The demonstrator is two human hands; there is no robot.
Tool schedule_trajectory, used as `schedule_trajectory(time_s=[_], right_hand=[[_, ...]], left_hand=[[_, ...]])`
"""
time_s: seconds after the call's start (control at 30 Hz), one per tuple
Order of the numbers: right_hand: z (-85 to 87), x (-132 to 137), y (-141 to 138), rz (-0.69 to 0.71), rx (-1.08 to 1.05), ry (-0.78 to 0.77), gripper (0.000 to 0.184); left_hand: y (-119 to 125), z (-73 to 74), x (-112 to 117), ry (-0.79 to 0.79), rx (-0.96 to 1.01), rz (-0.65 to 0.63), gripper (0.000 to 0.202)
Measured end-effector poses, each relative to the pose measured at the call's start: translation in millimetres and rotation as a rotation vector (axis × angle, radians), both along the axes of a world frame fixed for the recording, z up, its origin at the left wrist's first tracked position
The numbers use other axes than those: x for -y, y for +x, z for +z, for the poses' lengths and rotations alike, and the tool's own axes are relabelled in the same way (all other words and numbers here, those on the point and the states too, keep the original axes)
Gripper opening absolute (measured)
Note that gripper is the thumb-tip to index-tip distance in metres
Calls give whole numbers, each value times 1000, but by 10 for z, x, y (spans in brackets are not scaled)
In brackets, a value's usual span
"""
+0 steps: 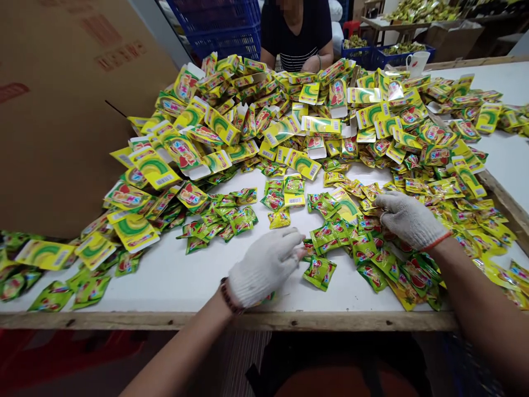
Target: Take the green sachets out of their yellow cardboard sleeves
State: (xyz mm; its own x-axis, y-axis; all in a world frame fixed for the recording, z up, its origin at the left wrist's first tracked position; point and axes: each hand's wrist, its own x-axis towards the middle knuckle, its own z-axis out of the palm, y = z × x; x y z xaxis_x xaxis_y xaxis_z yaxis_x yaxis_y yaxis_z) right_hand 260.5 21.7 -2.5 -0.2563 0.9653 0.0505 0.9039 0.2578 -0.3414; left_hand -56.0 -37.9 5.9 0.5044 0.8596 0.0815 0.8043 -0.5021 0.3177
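White-knit-gloved L hand (266, 267) at L edge of shiny green foil sachets (330, 236) on white tabletop (165, 281); orange-cuffed, white-knit-gloved R hand (409, 218) over same pile, nr small yellow foil packets (450, 188). Can't tell if either of 2 grips anything.

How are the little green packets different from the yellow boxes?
The green packets are smaller than the yellow boxes. The packets look puffy and crinkled; the boxes have flat sides and straight edges. Both have colourful printing.
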Motion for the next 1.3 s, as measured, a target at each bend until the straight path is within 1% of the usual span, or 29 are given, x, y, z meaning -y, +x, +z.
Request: schedule_trajectory(time_s=[0.07, 0.1, 0.17, 0.2, 0.3, 0.4, 0.47, 0.53, 0.57, 0.6, 0.63, 0.73, 0.8, 0.9, 1.0, 1.1, 1.17, 1.23, 1.3], right_hand=[[-18, -12, 39, 10, 142, -38, 31], [-32, -14, 38, 4, 170, -56, 32], [-64, -19, 16, -20, 158, -67, 27], [-79, -25, 0, -25, 144, -64, 23], [-89, -46, -42, -10, 158, -36, 18], [-28, -54, -28, -3, 206, 52, 17], [32, -40, 14, -11, 125, 150, 16], [88, -8, 50, -33, -51, 228, 16], [110, 14, 53, -44, -148, 233, 16], [129, 39, 41, -50, -241, 205, 18], [144, 67, 12, -53, -325, 144, 21], [168, 156, -168, -9, -475, -92, 28], [168, 212, -327, 43, -470, -131, 29], [145, 274, -523, 138, -375, -66, 26], [104, 299, -611, 196, -284, -7, 24], [64, 301, -626, 236, -258, 45, 24], [44, 308, -633, 204, -301, 71, 20], [28, 327, -657, 94, -424, 67, 9], [20, 354, -698, 25, -620, -22, 35]], left_hand=[[235, -65, -172, -58, -5, 79, 16], [336, -89, -250, -98, -7, 102, 19], [479, -126, -363, -169, 9, 103, 26], [516, -143, -393, -196, 39, 93, 26], [504, -203, -405, -232, 224, 80, 15], [400, -257, -384, -262, 439, 134, 21], [347, -268, -382, -296, 588, 230, 23], [334, -254, -378, -372, 748, 319, 26], [342, -240, -372, -432, 833, 343, 30], [360, -224, -360, -495, 917, 357, 33], [384, -209, -345, -556, 1001, 367, 35], [479, -197, -286, -672, 1188, 398, 39], [541, -222, -252, -720, 1247, 400, 37], [602, -268, -221, -786, 1325, 373, 36], [625, -269, -196, -849, 1376, 356, 37], [629, -234, -171, -903, 1344, 319, 40], [634, -219, -161, -889, 1325, 291, 40], [646, -219, -159, -836, 1337, 277, 39], [664, -220, -166, -755, 1332, 262, 37]])
